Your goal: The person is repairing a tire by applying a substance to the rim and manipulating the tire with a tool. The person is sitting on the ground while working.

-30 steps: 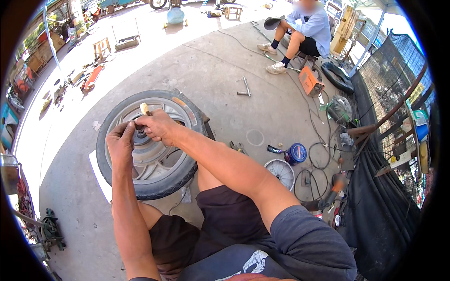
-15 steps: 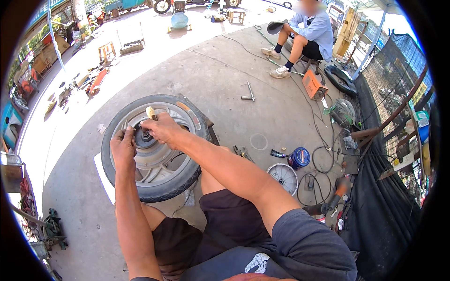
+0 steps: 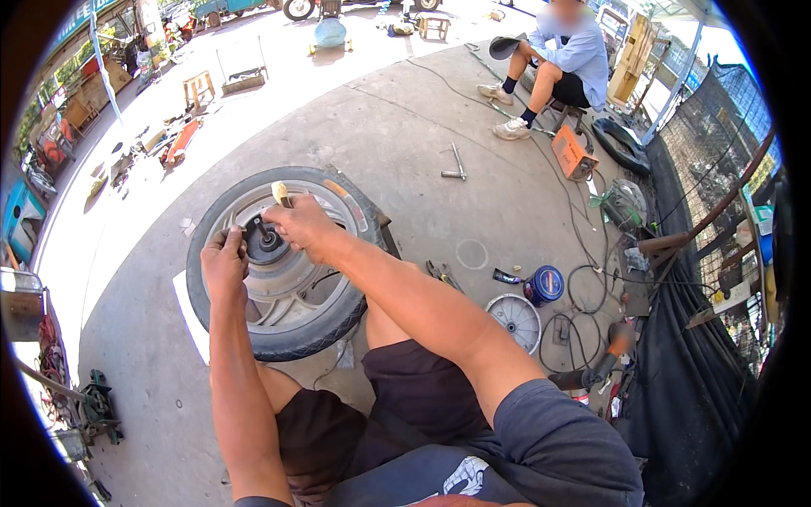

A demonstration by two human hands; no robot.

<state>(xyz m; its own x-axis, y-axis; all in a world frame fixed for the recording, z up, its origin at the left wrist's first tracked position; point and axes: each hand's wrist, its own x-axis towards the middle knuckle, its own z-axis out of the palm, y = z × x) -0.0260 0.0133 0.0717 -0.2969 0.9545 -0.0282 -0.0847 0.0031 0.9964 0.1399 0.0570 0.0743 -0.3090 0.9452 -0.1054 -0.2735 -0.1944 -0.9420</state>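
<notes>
A motor wheel with a black tyre (image 3: 296, 344) and grey cast spokes lies flat before my knees. My right hand (image 3: 302, 226) is closed over the hub, gripping a pale-handled tool (image 3: 280, 193) whose blunt end sticks up above the fist; its working end is hidden. Beside it, my left hand (image 3: 225, 258) pinches near the hub's left side, and whatever lies between thumb and finger is too small to make out. The dark axle (image 3: 267, 237) stands up from the hub between both hands.
Pliers (image 3: 443, 275), a grey wheel cover (image 3: 514, 321) and a blue tub (image 3: 543, 286) lie to the right. A T-shaped wrench (image 3: 456, 163) lies farther off. Cables run past an orange machine (image 3: 574, 154). A person (image 3: 568, 68) sits at the far right.
My right hand has shifted slightly right and up with the tool, so more of the axle shows. The left hand stays pinched by the hub. The whole view has shifted a little.
</notes>
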